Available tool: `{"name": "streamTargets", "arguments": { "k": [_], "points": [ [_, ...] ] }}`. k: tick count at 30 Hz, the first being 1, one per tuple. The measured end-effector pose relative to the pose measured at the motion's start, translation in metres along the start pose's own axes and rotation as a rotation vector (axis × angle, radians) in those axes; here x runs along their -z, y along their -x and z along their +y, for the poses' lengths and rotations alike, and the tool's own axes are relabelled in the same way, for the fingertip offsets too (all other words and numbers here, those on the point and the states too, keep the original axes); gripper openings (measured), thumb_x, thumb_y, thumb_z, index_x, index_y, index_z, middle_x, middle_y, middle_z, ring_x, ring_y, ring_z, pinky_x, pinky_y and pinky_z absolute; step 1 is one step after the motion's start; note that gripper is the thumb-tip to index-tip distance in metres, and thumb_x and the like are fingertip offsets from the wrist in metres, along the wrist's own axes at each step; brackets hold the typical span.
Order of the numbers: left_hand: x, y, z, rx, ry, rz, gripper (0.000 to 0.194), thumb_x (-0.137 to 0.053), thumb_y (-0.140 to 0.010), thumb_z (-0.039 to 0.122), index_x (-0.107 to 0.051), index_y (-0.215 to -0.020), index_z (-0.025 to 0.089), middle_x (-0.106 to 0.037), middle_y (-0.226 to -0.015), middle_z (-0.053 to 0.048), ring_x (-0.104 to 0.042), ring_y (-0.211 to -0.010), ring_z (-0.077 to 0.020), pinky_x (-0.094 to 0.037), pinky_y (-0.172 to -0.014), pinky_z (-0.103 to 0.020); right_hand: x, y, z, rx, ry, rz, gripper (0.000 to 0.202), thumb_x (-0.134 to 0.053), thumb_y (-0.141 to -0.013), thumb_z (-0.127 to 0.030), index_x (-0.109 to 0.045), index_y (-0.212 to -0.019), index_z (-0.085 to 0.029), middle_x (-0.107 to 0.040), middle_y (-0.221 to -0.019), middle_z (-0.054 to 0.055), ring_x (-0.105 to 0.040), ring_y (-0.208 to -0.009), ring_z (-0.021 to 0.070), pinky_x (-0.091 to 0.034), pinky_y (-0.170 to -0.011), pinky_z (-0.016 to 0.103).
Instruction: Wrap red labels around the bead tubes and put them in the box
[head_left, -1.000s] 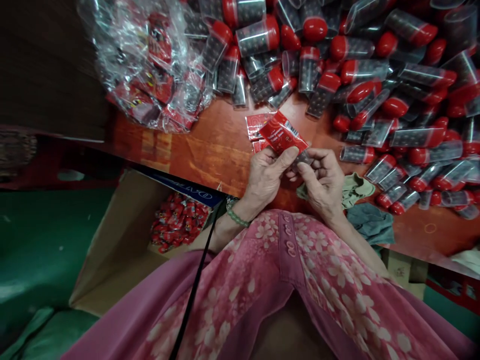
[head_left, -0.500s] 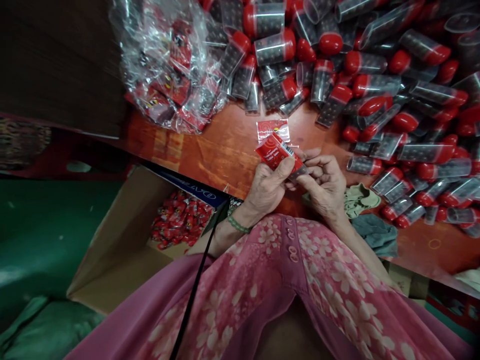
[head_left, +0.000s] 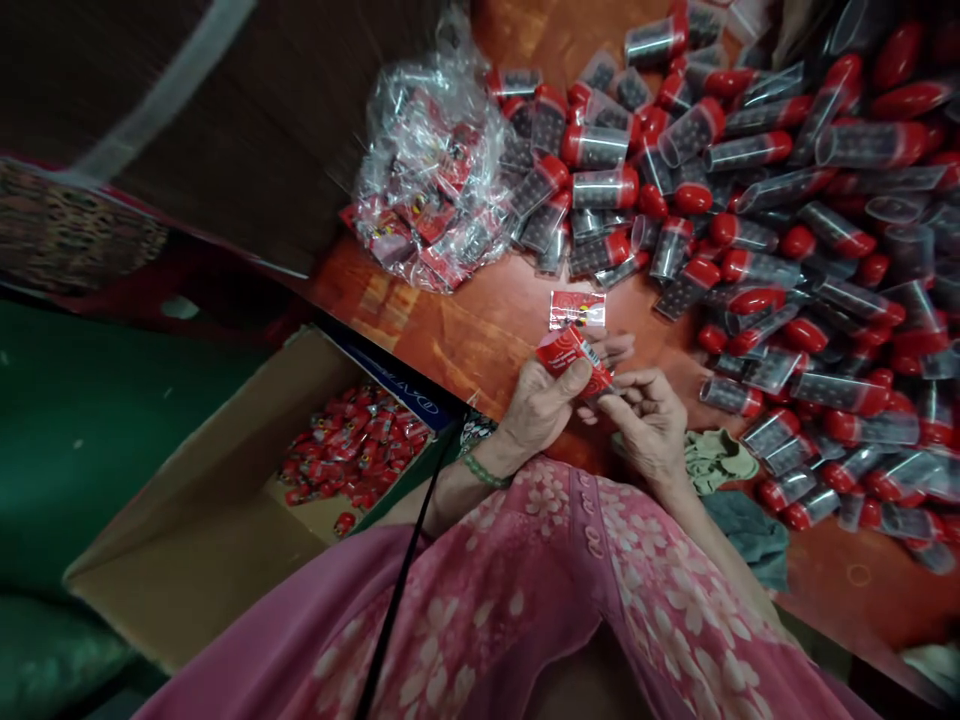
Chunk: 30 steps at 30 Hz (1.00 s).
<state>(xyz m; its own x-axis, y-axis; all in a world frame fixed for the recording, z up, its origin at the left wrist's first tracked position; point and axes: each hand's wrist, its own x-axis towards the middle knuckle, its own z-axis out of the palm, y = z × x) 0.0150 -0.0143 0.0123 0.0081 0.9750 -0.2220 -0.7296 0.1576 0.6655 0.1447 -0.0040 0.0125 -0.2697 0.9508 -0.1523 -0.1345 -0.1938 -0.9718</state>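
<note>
Between both hands is a red printed packet [head_left: 561, 350] with white lettering and a barcode, its lower end clear and dark. My left hand [head_left: 541, 405], a green bead bracelet on its wrist, is closed on the packet with the thumb pressed across its front. Thumb and fingers of my right hand [head_left: 651, 425] pinch the packet's lower right end. Some fingertips show behind the packet; what they touch is hidden. Just beyond it, a flat red printed sleeve [head_left: 577, 303] lies on the orange-brown table [head_left: 442, 345].
Clear tubes with red ends [head_left: 757, 268] and dark dotted insides are heaped at the right. A clear plastic bag [head_left: 435, 160] of red sleeves lies at the back left. Below the table edge stands a cardboard box [head_left: 195, 500] holding small red packets [head_left: 360, 440]. Crumpled cloths [head_left: 720, 460] lie at right.
The camera view has shifted, so the table things appear lower and the bag farther right. Both hands still hold the red packet, with little change in grip.
</note>
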Motion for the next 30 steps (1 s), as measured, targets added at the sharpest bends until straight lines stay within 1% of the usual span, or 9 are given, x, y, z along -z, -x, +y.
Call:
{"name": "streamTargets", "arguments": {
  "k": [3, 6, 9, 12, 15, 18, 20, 26, 30],
  "points": [
    [0.001, 0.001, -0.004, -0.012, -0.004, 0.005, 0.045, -0.071, -0.084, 0.056, -0.064, -0.108, 0.019, -0.077, -0.095, -0.008, -0.074, -0.094, -0.0234, -0.058, -0.081, -0.034, 0.001, 0.006, 0.005, 0.104, 0.128, 0.064, 0.025, -0.081, -0.08, -0.032, -0.058, -0.087, -0.024, -0.074, -0.072, -0.006, -0.072, -0.055, 0.0123, -0.062, -0.057, 0.022],
    [0.001, 0.003, -0.009, -0.006, -0.01, -0.031, 0.04, -0.069, -0.085, 0.055, -0.064, -0.102, 0.019, -0.077, -0.093, -0.006, -0.074, -0.095, -0.023, -0.057, -0.086, -0.036, 0.002, 0.012, 0.008, 0.239, 0.224, 0.167, 0.032, -0.084, -0.077, -0.033, -0.057, -0.091, -0.026, -0.075, -0.08, -0.005, -0.073, -0.062, 0.0125, -0.06, -0.058, 0.021],
    [0.0, 0.003, -0.01, 0.026, -0.031, -0.069, 0.041, -0.067, -0.086, 0.057, -0.065, -0.1, 0.018, -0.076, -0.096, -0.007, -0.074, -0.094, -0.0228, -0.057, -0.085, -0.035, 0.001, 0.012, 0.008, 0.294, 0.212, 0.177, 0.035, -0.084, -0.078, -0.038, -0.053, -0.091, -0.027, -0.072, -0.081, -0.006, -0.072, -0.06, 0.0122, -0.058, -0.055, 0.021],
    [0.0, 0.0, -0.009, 0.01, -0.06, -0.108, 0.042, -0.066, -0.087, 0.057, -0.067, -0.098, 0.017, -0.075, -0.102, -0.008, -0.072, -0.102, -0.0237, -0.055, -0.094, -0.037, -0.002, 0.007, 0.008, 0.339, 0.197, 0.193, 0.039, -0.084, -0.077, -0.041, -0.05, -0.088, -0.026, -0.068, -0.081, -0.006, -0.073, -0.065, 0.0122, -0.056, -0.055, 0.02],
    [0.002, -0.002, -0.007, -0.013, -0.082, -0.122, 0.039, -0.065, -0.087, 0.056, -0.068, -0.098, 0.018, -0.075, -0.106, -0.009, -0.069, -0.109, -0.0242, -0.051, -0.102, -0.039, -0.005, 0.003, 0.008, 0.358, 0.195, 0.183, 0.04, -0.084, -0.078, -0.04, -0.048, -0.086, -0.026, -0.067, -0.084, -0.005, -0.076, -0.079, 0.0137, -0.059, -0.064, 0.02],
    [0.003, -0.002, -0.007, -0.015, -0.083, -0.125, 0.039, -0.066, -0.087, 0.055, -0.069, -0.099, 0.018, -0.075, -0.106, -0.009, -0.069, -0.108, -0.024, -0.051, -0.102, -0.04, -0.006, 0.002, 0.008, 0.35, 0.211, 0.175, 0.039, -0.083, -0.079, -0.04, -0.047, -0.085, -0.025, -0.068, -0.088, -0.003, -0.077, -0.095, 0.018, -0.061, -0.074, 0.025],
    [0.003, -0.001, -0.008, -0.013, -0.084, -0.116, 0.04, -0.066, -0.086, 0.056, -0.069, -0.098, 0.018, -0.075, -0.105, -0.009, -0.069, -0.107, -0.0241, -0.051, -0.103, -0.04, -0.006, 0.002, 0.009, 0.361, 0.22, 0.191, 0.04, -0.083, -0.078, -0.041, -0.047, -0.085, -0.025, -0.067, -0.085, -0.003, -0.076, -0.099, 0.02, -0.062, -0.075, 0.027],
    [-0.006, 0.004, -0.008, -0.02, -0.096, -0.135, 0.038, -0.067, -0.087, 0.056, -0.07, -0.096, 0.018, -0.076, -0.102, -0.008, -0.069, -0.111, -0.0246, -0.049, -0.106, -0.041, -0.005, 0.005, 0.009, 0.396, 0.16, 0.196, 0.038, -0.086, -0.077, -0.033, -0.049, -0.083, -0.025, -0.065, -0.082, -0.006, -0.077, -0.081, 0.0134, -0.061, -0.073, 0.022],
    [-0.006, 0.008, 0.0, -0.025, -0.131, -0.146, 0.04, -0.066, -0.087, 0.057, -0.069, -0.093, 0.018, -0.077, -0.1, -0.009, -0.07, -0.11, -0.025, -0.052, -0.105, -0.042, -0.006, 0.011, 0.007, 0.368, 0.128, 0.123, 0.031, -0.082, -0.081, -0.027, -0.052, -0.089, -0.026, -0.07, -0.094, -0.003, -0.077, -0.088, 0.0143, -0.062, -0.079, 0.025]
  ]
}}
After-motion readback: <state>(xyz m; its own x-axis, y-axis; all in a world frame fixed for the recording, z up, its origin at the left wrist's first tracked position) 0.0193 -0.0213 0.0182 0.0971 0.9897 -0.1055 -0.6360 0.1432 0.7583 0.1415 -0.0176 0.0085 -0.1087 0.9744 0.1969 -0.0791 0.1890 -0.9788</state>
